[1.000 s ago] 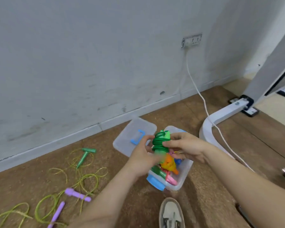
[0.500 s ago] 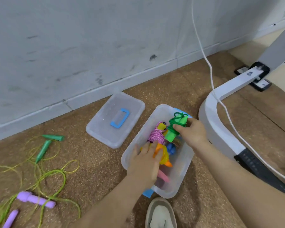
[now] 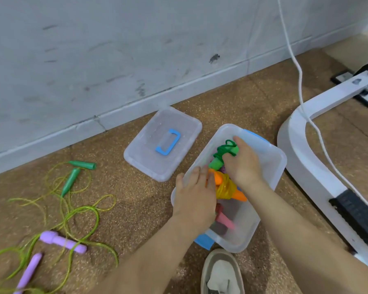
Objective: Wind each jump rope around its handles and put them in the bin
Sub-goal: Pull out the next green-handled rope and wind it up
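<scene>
A clear plastic bin [image 3: 270, 166] stands on the brown floor. My right hand [image 3: 241, 164] is inside it and grips a wound green jump rope [image 3: 223, 152]. My left hand [image 3: 194, 196] lies over the bin's near-left rim, fingers straight, touching a wound orange and yellow rope [image 3: 225, 186]. A pink rope [image 3: 223, 218] lies lower in the bin. On the floor at left lie two loose ropes: one with green handles [image 3: 72, 179] and one with purple handles [image 3: 62, 242], their yellow-green cords tangled.
The bin's clear lid [image 3: 164, 143] with a blue handle lies on the floor beside the bin, near the wall. A white curved stand base [image 3: 302, 158] and a white cable [image 3: 300, 66] are at right. My shoe [image 3: 221, 272] is below the bin.
My right hand has lowered the green wound rope deeper into the bin. My left hand has stayed over the orange rope at the rim.
</scene>
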Tool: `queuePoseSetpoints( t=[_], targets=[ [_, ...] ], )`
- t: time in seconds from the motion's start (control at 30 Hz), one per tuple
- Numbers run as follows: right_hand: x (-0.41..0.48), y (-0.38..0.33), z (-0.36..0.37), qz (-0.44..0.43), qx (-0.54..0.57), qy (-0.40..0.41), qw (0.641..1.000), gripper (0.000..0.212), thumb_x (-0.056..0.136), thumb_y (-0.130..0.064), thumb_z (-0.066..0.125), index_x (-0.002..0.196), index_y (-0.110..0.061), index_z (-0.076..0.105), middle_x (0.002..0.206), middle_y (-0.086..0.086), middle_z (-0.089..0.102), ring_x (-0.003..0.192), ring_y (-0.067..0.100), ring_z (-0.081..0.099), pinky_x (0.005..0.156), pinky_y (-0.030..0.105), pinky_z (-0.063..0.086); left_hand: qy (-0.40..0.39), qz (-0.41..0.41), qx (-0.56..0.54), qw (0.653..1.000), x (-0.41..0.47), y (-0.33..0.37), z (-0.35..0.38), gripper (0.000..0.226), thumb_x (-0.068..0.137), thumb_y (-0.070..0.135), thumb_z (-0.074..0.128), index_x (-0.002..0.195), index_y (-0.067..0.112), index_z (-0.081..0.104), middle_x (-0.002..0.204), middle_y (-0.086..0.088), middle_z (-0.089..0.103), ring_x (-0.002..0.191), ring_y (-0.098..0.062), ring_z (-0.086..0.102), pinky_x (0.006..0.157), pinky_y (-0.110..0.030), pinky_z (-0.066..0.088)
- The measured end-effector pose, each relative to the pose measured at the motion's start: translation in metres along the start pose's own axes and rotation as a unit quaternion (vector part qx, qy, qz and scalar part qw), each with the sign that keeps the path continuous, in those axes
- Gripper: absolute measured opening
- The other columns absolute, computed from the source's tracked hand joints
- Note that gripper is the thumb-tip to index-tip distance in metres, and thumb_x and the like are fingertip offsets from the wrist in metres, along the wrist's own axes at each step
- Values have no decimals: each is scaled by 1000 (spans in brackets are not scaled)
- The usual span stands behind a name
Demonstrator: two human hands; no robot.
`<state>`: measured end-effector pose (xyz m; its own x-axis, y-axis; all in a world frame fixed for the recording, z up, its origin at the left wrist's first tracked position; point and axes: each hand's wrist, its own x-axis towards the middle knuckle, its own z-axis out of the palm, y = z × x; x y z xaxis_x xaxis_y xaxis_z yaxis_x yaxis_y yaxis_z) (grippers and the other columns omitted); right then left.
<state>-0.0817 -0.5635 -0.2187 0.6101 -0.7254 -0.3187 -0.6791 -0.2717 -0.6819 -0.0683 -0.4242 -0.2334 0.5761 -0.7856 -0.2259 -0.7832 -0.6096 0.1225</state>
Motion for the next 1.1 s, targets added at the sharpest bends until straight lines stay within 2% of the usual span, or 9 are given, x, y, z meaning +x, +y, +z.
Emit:
queuePoseSetpoints(
  t=[0.07,0.17,0.33,0.47,0.6,0.7,0.83,0.97,1.1],
  targets=[
    [-14,-19,0,-45,48,-5,998,52,92,-9,48,143,-16,44,134,5,55,125,19,50,102,29,39,42,11,-57,997,-16,-5,3,63,73,26,27,128,14,56,140,-9,50,127,-27,47,92,-50,45],
    [-42,-48,15,-119,116,-33,986,39,88,-5,51,123,-15,63,118,-3,66,104,8,60,96,25,46,101,9,-117,988,-48,-24,7,58,72,25,29,123,21,56,135,-5,51,122,-25,45,88,-41,48],
    [-91,-80,84,-167,104,-213,957,27,87,-8,54,103,-26,66,100,-10,69,98,7,63,90,27,50,111,-165,-217,956,-106,-93,15,54,71,28,27,113,18,60,121,-3,55,108,-25,50,91,-37,47],
    [-128,-66,157,-161,-9,-349,923,37,87,-10,57,121,-22,61,116,-4,64,109,13,59,96,24,43,38,-302,-238,922,-166,-161,52,41,72,25,35,100,17,63,98,-6,55,101,-30,53,89,-37,42],
    [-160,-41,212,-133,-106,-437,883,57,87,-12,58,141,-21,42,124,5,61,96,15,55,75,20,38,-70,-368,-187,908,-234,-205,86,43,83,27,53,125,21,51,115,-7,50,115,-30,46,97,-34,33],
    [-172,-29,241,-100,-136,-460,872,71,86,-15,59,148,-28,28,130,11,55,94,18,55,70,20,41,-91,-389,-178,899,-269,-227,115,60,77,33,58,134,23,41,128,-6,43,122,-30,44,101,-36,34],
    [-186,-24,271,-107,-177,-490,847,83,83,-15,62,152,-32,19,147,10,37,134,30,38,106,33,39,-83,-381,-177,904,-271,-245,133,70,79,27,58,142,22,27,151,-10,19,138,-34,26,109,-42,31],
    [-188,-24,287,-141,-207,-450,857,74,75,-12,67,142,-23,37,135,5,49,126,26,44,107,29,34,-16,-349,-273,896,-239,-255,135,54,77,22,59,127,19,40,132,-7,42,120,-33,45,96,-43,40],
    [-187,-22,300,-81,-129,-442,884,62,52,-14,61,113,-22,50,105,5,62,95,20,58,90,40,48,-69,-371,-369,849,-222,-238,136,40,83,24,60,117,19,40,113,-8,56,107,-31,57,83,-37,43]
  ],
)
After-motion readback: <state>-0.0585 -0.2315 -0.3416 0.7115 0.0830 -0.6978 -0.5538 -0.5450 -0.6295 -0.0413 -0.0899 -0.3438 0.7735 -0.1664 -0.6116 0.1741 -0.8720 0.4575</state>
